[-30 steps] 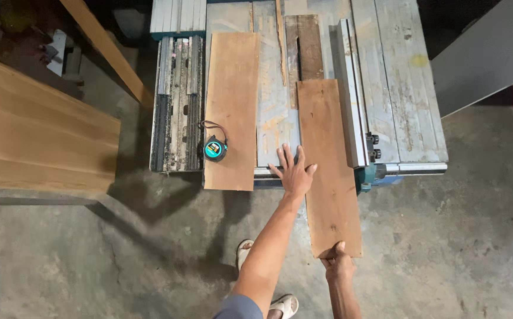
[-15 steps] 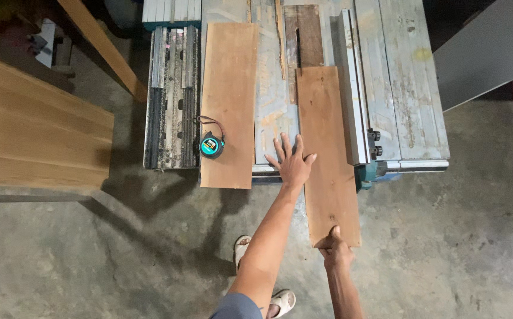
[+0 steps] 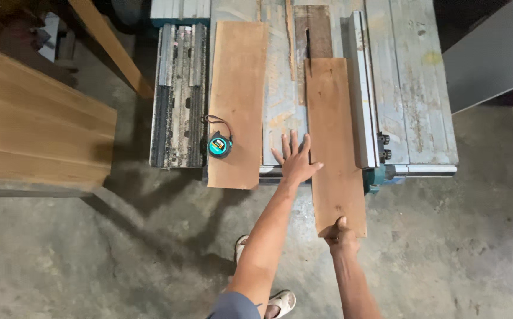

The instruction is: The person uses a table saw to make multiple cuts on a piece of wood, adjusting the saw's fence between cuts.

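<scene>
Item one: our right hand (image 3: 340,234) grips the near end of a long brown board (image 3: 334,142), fingers closed around its edge, where the board overhangs the table saw (image 3: 410,106) toward us. Item two: our left hand (image 3: 296,160) lies flat and spread open, holding nothing, palm down at the board's left edge, partly on the board and partly on the worn blue-grey saw top. Item three: the board itself runs lengthwise away from us, its right edge lying along the metal fence (image 3: 363,88), its far end at the dark insert plate (image 3: 314,29) with the blade slot. We cannot tell whether a blade stands up there. Item four: a second, wider board (image 3: 237,100) lies flat on the left part of the table, well apart from both hands, its near end also hanging past the table edge. Item five: a teal tape measure (image 3: 219,145) sits at the left edge of that wider board, beside the grey ribbed extension (image 3: 178,94). Item six: a stack of pale planks (image 3: 32,130) stands to the far left, with a slanted timber (image 3: 112,47) behind it, on the concrete floor (image 3: 121,254). State of the work, as we judge it: the long board is lined up against the fence and shows no cut along its length; most of it has yet to reach the slot.
</scene>
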